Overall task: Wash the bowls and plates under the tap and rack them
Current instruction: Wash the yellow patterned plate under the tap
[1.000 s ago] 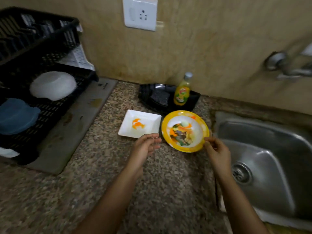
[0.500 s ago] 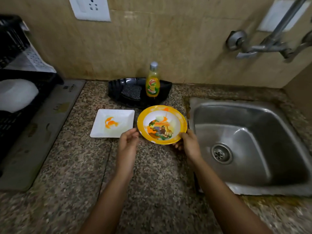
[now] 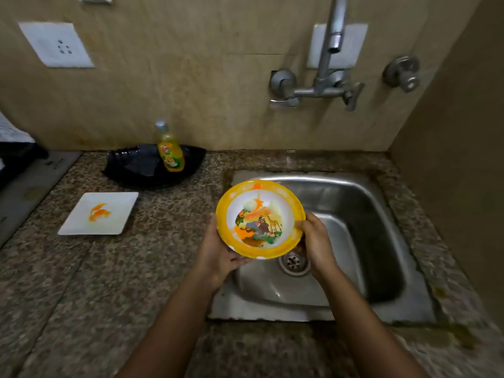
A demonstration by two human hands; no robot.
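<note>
A yellow-rimmed bowl (image 3: 260, 219) with a cartoon animal picture and orange food smears is held tilted over the left edge of the steel sink (image 3: 362, 203). My left hand (image 3: 218, 252) supports it from below at its left side. My right hand (image 3: 313, 242) grips its right rim. A square white plate (image 3: 114, 222) with an orange smear lies flat on the counter to the left. The tap (image 3: 331, 50) is mounted on the wall above the sink, with no water running.
A yellow dish-soap bottle (image 3: 170, 151) stands in a black tray (image 3: 136, 165) by the wall. The drain (image 3: 293, 261) sits below the bowl. A grey mat (image 3: 27, 184) and a dark corner of the rack (image 3: 16, 156) show at far left.
Both hands lifted the yellow bowl off the counter and carried it right, over the sink. The view swung right, so the rack has almost left the frame.
</note>
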